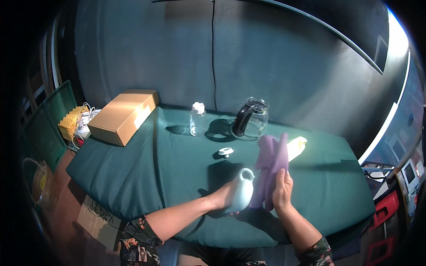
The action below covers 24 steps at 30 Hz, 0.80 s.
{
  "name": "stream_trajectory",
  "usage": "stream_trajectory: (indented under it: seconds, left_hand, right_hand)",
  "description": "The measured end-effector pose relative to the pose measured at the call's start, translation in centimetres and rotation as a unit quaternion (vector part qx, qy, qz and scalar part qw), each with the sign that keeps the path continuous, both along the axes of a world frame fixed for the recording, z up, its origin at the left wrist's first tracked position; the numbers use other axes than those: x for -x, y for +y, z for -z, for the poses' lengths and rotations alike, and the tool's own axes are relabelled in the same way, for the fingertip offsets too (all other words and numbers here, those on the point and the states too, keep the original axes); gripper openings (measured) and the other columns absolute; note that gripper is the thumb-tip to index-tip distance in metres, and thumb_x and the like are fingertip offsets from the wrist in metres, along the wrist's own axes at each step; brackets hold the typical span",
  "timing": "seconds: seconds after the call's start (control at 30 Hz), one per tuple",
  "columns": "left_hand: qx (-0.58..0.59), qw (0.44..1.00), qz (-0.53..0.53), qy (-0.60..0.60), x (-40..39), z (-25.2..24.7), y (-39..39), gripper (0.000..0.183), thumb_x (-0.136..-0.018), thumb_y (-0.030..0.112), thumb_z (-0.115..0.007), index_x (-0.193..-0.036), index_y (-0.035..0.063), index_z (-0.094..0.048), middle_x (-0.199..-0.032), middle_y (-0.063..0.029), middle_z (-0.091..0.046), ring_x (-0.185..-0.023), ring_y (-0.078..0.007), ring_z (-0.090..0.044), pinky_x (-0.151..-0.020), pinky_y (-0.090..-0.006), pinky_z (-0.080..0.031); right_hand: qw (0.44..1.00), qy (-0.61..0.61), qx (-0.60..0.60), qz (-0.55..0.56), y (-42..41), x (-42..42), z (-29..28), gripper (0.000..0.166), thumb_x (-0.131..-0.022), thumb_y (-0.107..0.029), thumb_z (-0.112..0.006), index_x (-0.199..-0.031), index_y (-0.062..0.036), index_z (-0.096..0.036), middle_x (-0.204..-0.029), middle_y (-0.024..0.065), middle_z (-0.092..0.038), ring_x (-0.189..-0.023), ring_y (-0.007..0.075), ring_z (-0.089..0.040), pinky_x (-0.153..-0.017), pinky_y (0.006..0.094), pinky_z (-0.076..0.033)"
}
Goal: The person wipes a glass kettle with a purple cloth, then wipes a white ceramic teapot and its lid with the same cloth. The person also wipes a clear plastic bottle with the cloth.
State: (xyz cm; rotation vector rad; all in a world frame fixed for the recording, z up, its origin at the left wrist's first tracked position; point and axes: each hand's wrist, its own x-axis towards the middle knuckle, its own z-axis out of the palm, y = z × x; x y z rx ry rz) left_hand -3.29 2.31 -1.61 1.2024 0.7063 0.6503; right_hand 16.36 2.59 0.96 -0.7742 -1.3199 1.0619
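A glossy pale blue ceramic pot [243, 196] with a ring-shaped handle at its top is held by my left hand [223, 197], fingers wrapped behind and under it. Just to its right, my right hand [283, 193] grips a folded purple cloth [273, 159]. The cloth hangs down close to the pot; whether they touch, I cannot tell. Beyond my left hand, a small white lid [226, 152] with a knob lies on the green cloth-covered table [186, 166]. Behind the purple cloth, a pale yellow piece [296, 148], too bright to make out, rests there.
Near the wall stand a glass carafe [256, 121] with a black handle and a clear bottle [198, 121] with a white cap. A closed cardboard box [124, 114] occupies the left end. Beside the table are a yellow basket [71, 123] and a red stool-like object [386, 210].
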Motion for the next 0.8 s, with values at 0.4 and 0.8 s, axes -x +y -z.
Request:
stream_trajectory:
  seconds: [0.4,0.8]
  left_hand:
    - [-0.221,0.96,-0.047,0.167,-0.9,-2.0,-1.7,0.03,-0.096,0.006,-0.04,-0.124,0.001,-0.049,-0.117,-0.0137,-0.056,-0.111,-0.0201,-0.053,-0.094,-0.0338,-0.044]
    - [-0.146,0.975,-0.057,0.158,-0.3,-0.2,-0.6,0.032,-0.089,0.014,-0.057,-0.119,0.0014,-0.056,-0.089,-0.0074,-0.065,-0.072,-0.0144,-0.063,-0.056,-0.0286,-0.051]
  right_hand:
    - [0.953,-0.226,-0.169,-0.11,-1.0,1.5,-2.0,0.034,-0.087,-0.017,-0.067,-0.117,-0.0034,-0.06,-0.108,0.0125,-0.06,-0.097,0.0232,-0.059,-0.085,0.0325,-0.048]
    - [0.996,-0.066,0.045,-0.034,0.6,1.0,-0.5,0.019,-0.094,-0.018,-0.062,-0.101,-0.0014,-0.062,-0.087,0.0024,-0.064,-0.078,0.009,-0.058,-0.071,0.024,-0.048]
